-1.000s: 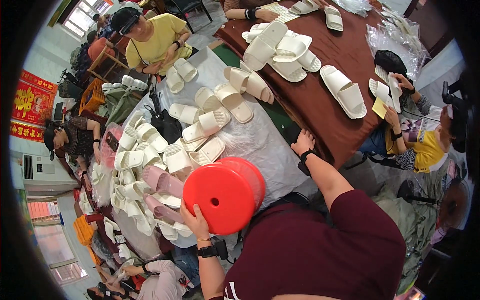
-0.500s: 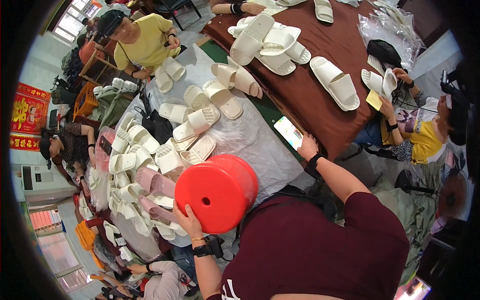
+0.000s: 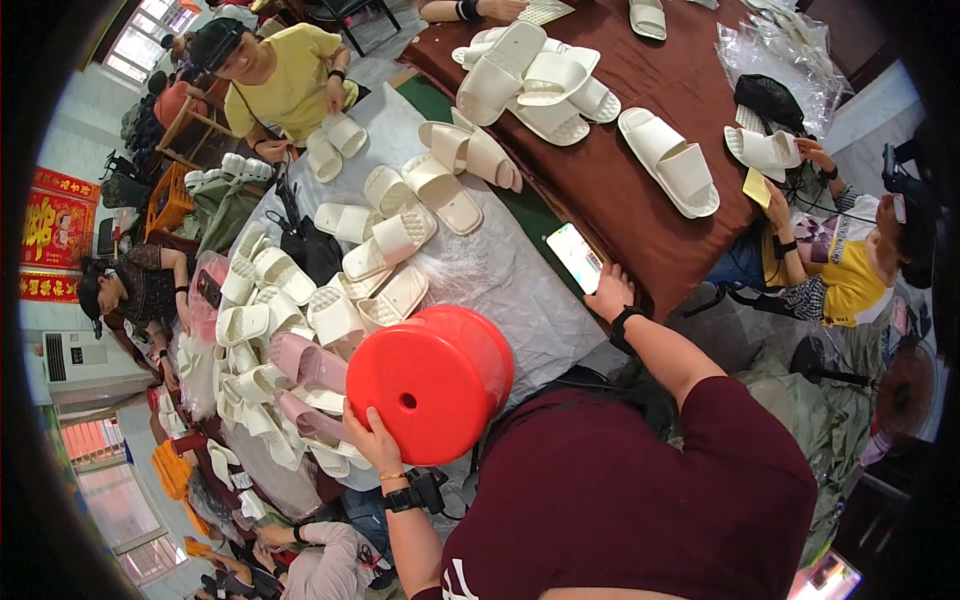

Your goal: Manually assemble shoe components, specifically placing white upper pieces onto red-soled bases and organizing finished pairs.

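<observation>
My left hand [image 3: 374,441] grips the lower left rim of a red plastic stool [image 3: 419,385], which is tilted so its round seat with a centre hole faces up. My right hand [image 3: 609,294] holds the near end of a phone [image 3: 575,256] with a lit screen, at the edge between the grey-covered table and the brown one. Left of the stool lies a heap of white slide slippers [image 3: 285,275]. Two pink slippers [image 3: 308,362] are among them, partly hidden by the stool.
More white slippers [image 3: 668,165] lie on the brown cloth [image 3: 620,90]. At the right, a person in yellow [image 3: 845,270] holds a slipper and a yellow pad [image 3: 757,187]. Another in yellow [image 3: 290,80] handles slippers at the far left. A black bag [image 3: 310,240] lies by the heap.
The person at the right has turned and lowered the slipper. The far-left person's raised hand has come down to the slippers. My right hand and the phone have shifted slightly; my left stays on the stool.
</observation>
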`<state>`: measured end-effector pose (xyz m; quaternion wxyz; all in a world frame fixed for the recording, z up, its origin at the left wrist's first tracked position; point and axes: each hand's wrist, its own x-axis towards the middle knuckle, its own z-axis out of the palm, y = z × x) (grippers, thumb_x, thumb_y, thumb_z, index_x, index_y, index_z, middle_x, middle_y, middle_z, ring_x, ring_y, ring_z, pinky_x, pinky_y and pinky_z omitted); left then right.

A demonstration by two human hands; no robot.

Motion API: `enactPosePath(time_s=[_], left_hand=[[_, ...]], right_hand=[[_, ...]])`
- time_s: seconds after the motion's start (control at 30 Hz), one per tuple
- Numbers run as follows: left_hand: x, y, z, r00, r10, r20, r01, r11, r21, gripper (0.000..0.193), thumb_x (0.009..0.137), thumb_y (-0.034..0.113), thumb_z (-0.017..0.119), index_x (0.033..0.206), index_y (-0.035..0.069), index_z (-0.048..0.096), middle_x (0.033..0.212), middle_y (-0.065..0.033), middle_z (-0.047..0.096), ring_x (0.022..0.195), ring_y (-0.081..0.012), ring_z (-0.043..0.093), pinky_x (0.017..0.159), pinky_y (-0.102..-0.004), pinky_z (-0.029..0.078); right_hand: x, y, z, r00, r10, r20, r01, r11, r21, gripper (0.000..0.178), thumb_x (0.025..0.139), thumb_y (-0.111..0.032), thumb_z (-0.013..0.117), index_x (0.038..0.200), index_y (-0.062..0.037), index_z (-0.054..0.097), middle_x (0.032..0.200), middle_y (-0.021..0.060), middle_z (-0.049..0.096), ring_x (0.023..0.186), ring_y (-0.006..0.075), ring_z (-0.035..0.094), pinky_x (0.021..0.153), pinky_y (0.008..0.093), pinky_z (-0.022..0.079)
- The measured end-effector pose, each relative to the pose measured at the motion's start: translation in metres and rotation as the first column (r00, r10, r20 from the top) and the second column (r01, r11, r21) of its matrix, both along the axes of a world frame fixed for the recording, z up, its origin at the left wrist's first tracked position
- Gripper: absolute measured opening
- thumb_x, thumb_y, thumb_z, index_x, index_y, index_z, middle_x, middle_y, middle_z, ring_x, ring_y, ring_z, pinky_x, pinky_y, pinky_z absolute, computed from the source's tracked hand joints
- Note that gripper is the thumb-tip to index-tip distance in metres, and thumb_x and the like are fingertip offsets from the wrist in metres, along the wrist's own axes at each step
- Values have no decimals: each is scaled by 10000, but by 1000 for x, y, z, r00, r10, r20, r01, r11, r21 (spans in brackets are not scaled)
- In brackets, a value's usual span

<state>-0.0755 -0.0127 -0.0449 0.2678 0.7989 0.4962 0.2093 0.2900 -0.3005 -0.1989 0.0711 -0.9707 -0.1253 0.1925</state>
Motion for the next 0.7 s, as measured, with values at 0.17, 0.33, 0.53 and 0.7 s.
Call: enactPosePath(time_s=[0.17, 0.33, 0.53, 0.7], left_hand=[[0, 0, 1, 1000, 2, 8, -2, 1000, 2, 496, 951, 256, 489, 1356, -17, 403, 1360, -218, 453, 1254, -346, 421, 1068, -395, 290], [6, -1, 2, 1000, 10, 17, -11, 1000, 16, 502, 931, 247, 526, 1336, -24, 406, 1324, -214, 464, 1222, -349, 437, 1050, -404, 309], [-9, 4, -12, 978, 169, 119, -144, 971, -189, 536, 929, 273, 564, 1333, -39, 402, 1335, -204, 468, 1206, -316, 459, 1034, -388, 338], [-5, 0, -13, 956, 201, 215, -158, 966, -203, 528, 919, 279, 578, 1313, -37, 423, 1286, -205, 504, 1169, -301, 485, 1013, -379, 359]], right_hand=[[2, 5, 9, 997, -33, 70, 27, 996, 82, 656, 728, -261, 724, 1251, -15, 414, 1182, 194, 493, 1035, 380, 555, 861, 476, 474], [33, -11, 27, 973, 20, 232, -122, 893, 433, 158, 791, -209, 643, 838, -60, 622, 867, 150, 609, 818, 365, 623, 703, 443, 515], [123, -22, 92, 809, -202, 553, -165, 825, 541, 339, 746, -71, 610, 1078, -44, 549, 1086, 164, 542, 1012, 370, 524, 882, 439, 435], [191, -49, 92, 707, -53, 705, -21, 995, 97, 518, 688, -70, 648, 1195, -105, 547, 1349, 189, 426, 1185, 390, 447, 989, 457, 405]])
